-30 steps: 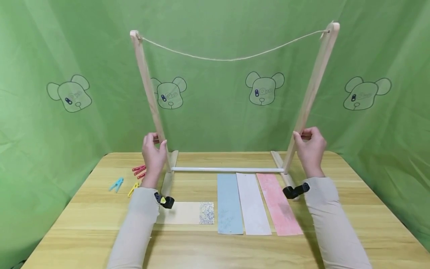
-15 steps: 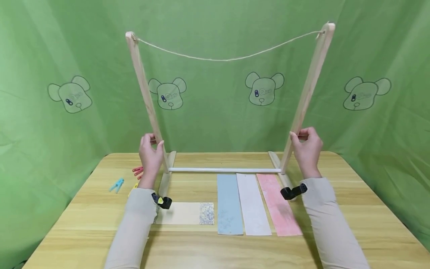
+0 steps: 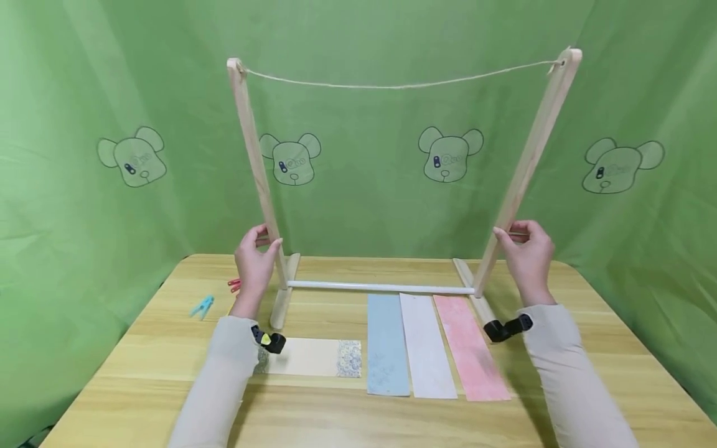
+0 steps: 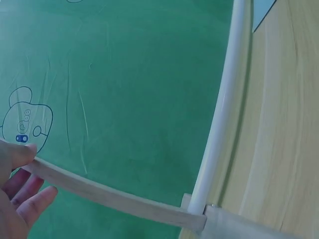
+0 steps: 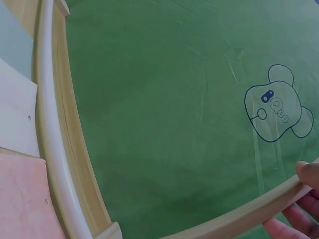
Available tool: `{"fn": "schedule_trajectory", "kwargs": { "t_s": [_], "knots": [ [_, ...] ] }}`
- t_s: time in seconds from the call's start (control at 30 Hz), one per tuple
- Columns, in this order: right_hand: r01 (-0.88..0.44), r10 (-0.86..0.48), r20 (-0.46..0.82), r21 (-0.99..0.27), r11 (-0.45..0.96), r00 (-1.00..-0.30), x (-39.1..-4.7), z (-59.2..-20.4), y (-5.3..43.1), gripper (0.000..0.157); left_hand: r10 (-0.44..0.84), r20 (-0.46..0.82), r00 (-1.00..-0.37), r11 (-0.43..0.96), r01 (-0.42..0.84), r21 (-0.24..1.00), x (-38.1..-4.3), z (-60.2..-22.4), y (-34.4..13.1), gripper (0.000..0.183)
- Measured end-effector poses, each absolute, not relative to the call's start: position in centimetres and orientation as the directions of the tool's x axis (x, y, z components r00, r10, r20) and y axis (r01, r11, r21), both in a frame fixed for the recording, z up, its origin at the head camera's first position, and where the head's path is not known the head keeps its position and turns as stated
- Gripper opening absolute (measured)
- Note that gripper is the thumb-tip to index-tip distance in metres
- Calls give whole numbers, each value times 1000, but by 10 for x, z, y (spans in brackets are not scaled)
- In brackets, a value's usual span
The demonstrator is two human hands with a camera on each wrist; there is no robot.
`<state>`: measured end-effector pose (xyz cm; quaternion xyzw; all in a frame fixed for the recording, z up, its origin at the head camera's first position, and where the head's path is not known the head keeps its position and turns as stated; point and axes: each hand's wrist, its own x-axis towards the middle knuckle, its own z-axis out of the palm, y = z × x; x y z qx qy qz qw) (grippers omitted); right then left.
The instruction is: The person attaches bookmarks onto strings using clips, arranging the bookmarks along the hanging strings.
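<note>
A wooden stand has two upright posts joined low down by a white bar (image 3: 381, 287). A thin string (image 3: 392, 86) runs between the post tops, sagging slightly. My left hand (image 3: 256, 261) holds the left post (image 3: 254, 149) low down, thumb on the near side and fingers behind. In the left wrist view, the thumb and fingers sit around the post (image 4: 109, 194). My right hand (image 3: 528, 256) grips the right post (image 3: 532, 155) at a similar height. The right wrist view shows thumb and fingertips on that post (image 5: 239, 214). Both posts lean outward in the head view.
In front of the bar lie blue (image 3: 388, 348), white (image 3: 428, 348) and pink (image 3: 470, 348) paper strips. A cream strip (image 3: 308, 357) with patterned ends lies crosswise. Left are a blue clothespin (image 3: 202, 307) and red clothespins (image 3: 234, 285), partly hidden. Green cloth (image 3: 370, 205) surrounds the table.
The stand shifts slightly left first. Then the string's sag grows shallower and the post tops stand a little farther apart. Both hands keep their hold; the head view also shifts slightly.
</note>
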<state>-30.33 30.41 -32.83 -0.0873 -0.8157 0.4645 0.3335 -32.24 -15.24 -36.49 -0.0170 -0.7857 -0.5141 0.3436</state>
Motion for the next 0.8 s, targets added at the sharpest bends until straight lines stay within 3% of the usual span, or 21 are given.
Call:
{"fn": "schedule_trajectory", "kwargs": {
  "t_s": [0.47, 0.8],
  "knots": [
    [-174, 272, 439, -741, 648, -856, -269, -341, 321, 45, -170, 476, -863, 530, 327, 782, -298, -373, -176, 43],
    [-212, 83, 379, -670, 711, -921, -235, -367, 322, 38, -87, 448, -890, 588, 317, 744, -277, -389, -209, 38]
  ]
}}
